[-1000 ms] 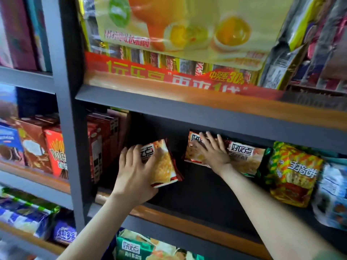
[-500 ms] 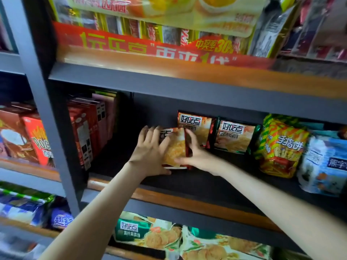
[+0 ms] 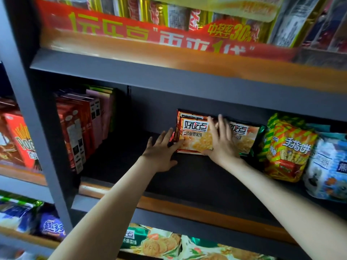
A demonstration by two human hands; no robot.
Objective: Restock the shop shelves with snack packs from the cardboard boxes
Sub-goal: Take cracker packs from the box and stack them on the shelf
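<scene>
An orange biscuit pack (image 3: 193, 136) stands upright at the back of the dark middle shelf (image 3: 187, 177), in front of another pack of the same kind. My left hand (image 3: 161, 152) lies flat with straight fingers against the pack's left edge. My right hand (image 3: 221, 141) presses with spread fingers on the pack's right side and partly covers a green-edged pack (image 3: 244, 137) beside it. No cardboard box is in view.
Right of the packs stand a yellow-green striped snack bag (image 3: 285, 151) and a blue-white bag (image 3: 330, 166). Red and pink boxes (image 3: 82, 124) fill the shelf's left end. A red promo banner (image 3: 150, 34) fronts the upper shelf. Green biscuit packs (image 3: 150, 243) lie on the shelf below.
The orange pack went from my left hand's grip at the shelf's middle to upright at the back beside the other packs. Both hands now lie flat against it.
</scene>
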